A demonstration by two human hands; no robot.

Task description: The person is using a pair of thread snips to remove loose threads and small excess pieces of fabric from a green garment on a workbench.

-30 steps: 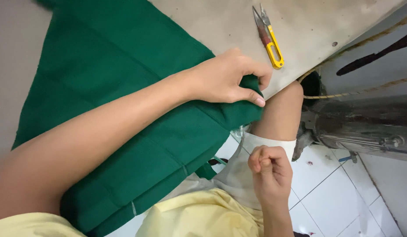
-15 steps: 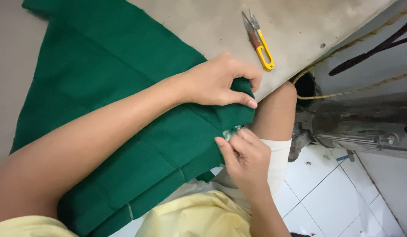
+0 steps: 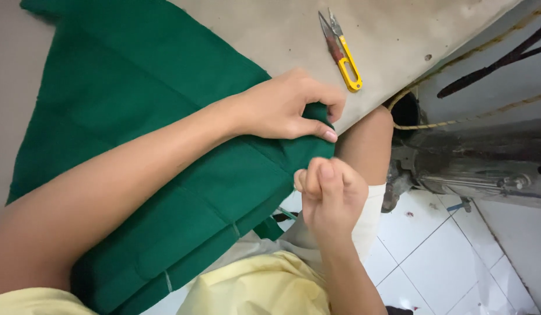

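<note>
A large green cloth (image 3: pixel 142 122) lies over the grey table (image 3: pixel 410 35) and hangs off its front edge. My left hand (image 3: pixel 288 108) reaches across it and pinches the cloth's corner between thumb and fingers at the table edge. Just below, my right hand (image 3: pixel 328 192) is curled shut at the cloth's hanging edge, thumb pressed against the fingertips. Whether something thin is pinched in it is not visible.
Yellow-handled thread snips (image 3: pixel 342 52) lie on the table beyond my left hand. My bare knee (image 3: pixel 366 146) shows under the table edge. A metal machine frame (image 3: pixel 474 169) with a cord stands to the right above a white tiled floor (image 3: pixel 445 256).
My right hand has risen from my lap to the cloth's edge, just under my left hand. The left hand keeps its hold on the corner.
</note>
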